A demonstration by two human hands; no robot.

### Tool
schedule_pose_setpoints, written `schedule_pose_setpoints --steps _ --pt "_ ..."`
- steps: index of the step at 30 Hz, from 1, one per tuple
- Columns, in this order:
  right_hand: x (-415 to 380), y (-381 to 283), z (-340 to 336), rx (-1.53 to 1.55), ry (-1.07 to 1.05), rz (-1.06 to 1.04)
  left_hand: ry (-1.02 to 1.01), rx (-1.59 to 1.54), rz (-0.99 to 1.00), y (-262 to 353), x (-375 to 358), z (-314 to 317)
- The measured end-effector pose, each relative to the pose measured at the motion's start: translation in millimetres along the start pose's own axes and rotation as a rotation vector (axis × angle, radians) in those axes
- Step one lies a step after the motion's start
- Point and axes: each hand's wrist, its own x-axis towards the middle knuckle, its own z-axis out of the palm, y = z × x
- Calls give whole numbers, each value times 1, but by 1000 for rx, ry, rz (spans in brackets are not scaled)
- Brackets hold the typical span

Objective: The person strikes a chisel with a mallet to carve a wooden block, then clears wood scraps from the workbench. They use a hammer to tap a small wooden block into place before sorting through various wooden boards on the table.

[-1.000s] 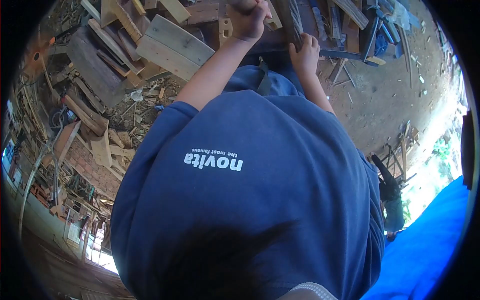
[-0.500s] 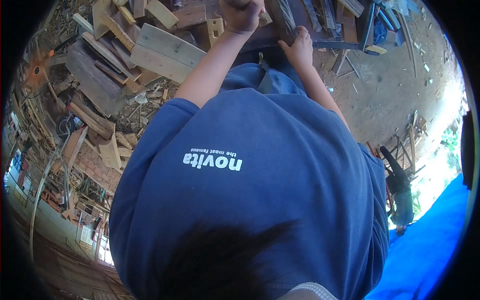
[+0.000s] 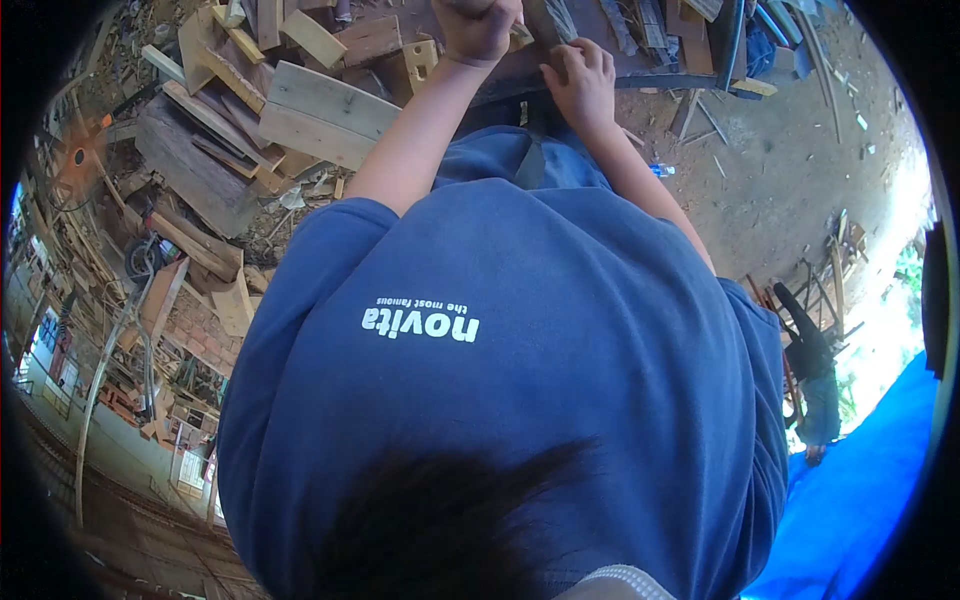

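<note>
My left hand [image 3: 476, 36] is at the top of the view, fingers closed in a fist. A dark rounded thing [image 3: 466, 5] shows at its top, cut off by the frame edge; I cannot make out its kind. To its right, my right hand [image 3: 584, 88] curls its fingers and thumb about the near end of a weathered piece of wood [image 3: 550, 22]. That piece lies over a dark work surface [image 3: 515, 84]. A small pale wood block [image 3: 520, 38] sits between the two hands.
Planks and offcuts pile up on the left, with a pale board [image 3: 325, 115] beside my left forearm. A pale block with holes [image 3: 421, 66] stands nearby. More wood strips [image 3: 655, 35] lie at right. An orange fan-like thing [image 3: 80, 158] and another person [image 3: 815, 375] are farther off.
My right hand has shifted slightly up and left, its fingers now more curled over the wood's end. My left hand stays closed, slightly higher in the view.
</note>
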Motion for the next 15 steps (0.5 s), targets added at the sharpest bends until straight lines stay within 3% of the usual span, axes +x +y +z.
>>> schedule_pose_setpoints --steps 6,9,15 --pt "26 -30 4 -244 -1 50 -33 9 27 17 4 7" --pt "33 -32 11 -162 139 63 -38 96 2 25 2 6" --pt "28 -24 31 -135 123 165 -112 191 -53 41 3 12"
